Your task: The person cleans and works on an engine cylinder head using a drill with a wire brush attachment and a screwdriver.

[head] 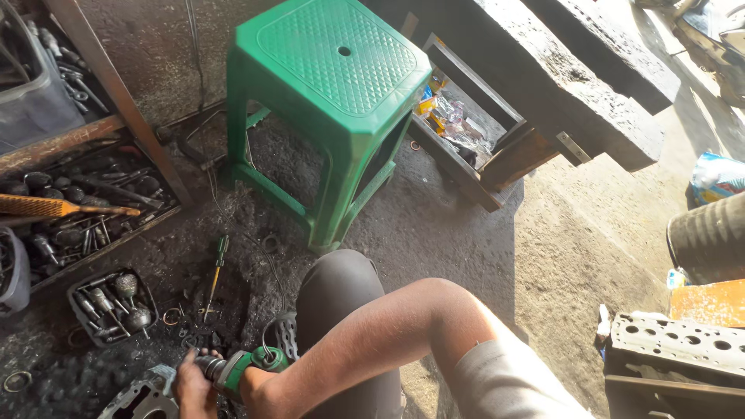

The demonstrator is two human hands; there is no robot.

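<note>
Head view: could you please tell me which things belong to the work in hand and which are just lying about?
In hand:
green power tool
grey metal part
left hand
right hand

Lying about:
green stool
screwdriver
tray of sockets
drawer

View: single head-worn camera, no second view.
Facing: steeply down at the workshop floor [434, 225], slightly forward.
Nearness: close above the hands [225, 384], at the lower edge.
</note>
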